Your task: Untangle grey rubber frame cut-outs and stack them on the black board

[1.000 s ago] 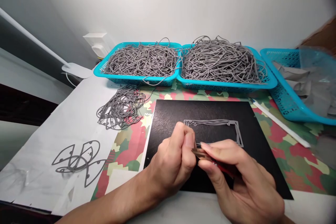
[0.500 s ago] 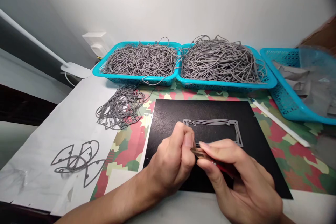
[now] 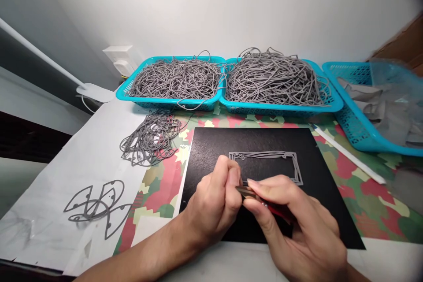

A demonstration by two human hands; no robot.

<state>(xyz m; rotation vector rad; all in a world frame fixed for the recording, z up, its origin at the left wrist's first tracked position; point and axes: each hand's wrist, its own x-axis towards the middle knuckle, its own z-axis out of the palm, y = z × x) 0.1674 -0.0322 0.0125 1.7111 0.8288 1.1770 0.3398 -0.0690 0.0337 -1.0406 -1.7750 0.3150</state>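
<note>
The white-topped table (image 3: 231,260) is the largest thing, partly covered by a camouflage-patterned sheet (image 3: 386,216). Behind the black board (image 3: 211,141) stand two blue plastic baskets (image 3: 152,100) heaped with thin grey looped strips; a third blue basket (image 3: 360,136), to the board's right, holds grey pieces and clear plastic and is cut off by the picture edge. Left of the board lie a tangled grey pile (image 3: 155,134) and, nearer the person, some overlapping flat grey loops (image 3: 95,216). A slim white stick (image 3: 350,154) rests to its right.

Over the front of the board, the right hand (image 3: 307,238) grips a red-handled, plier-like tool (image 3: 280,211) between thumb and fingers. The left hand (image 3: 211,202) is closed, its fingers pinched at the tool's pointed metal end. Nested rectangular grey outlines (image 3: 298,167) lie on the board, partly behind the hands.

Little has just changed: the view has shifted slightly, and the hands still meet at the tip, so the close handwork seems to continue. The left fingers may hide a small piece; I cannot tell. The right palm conceals most of the handles.
</note>
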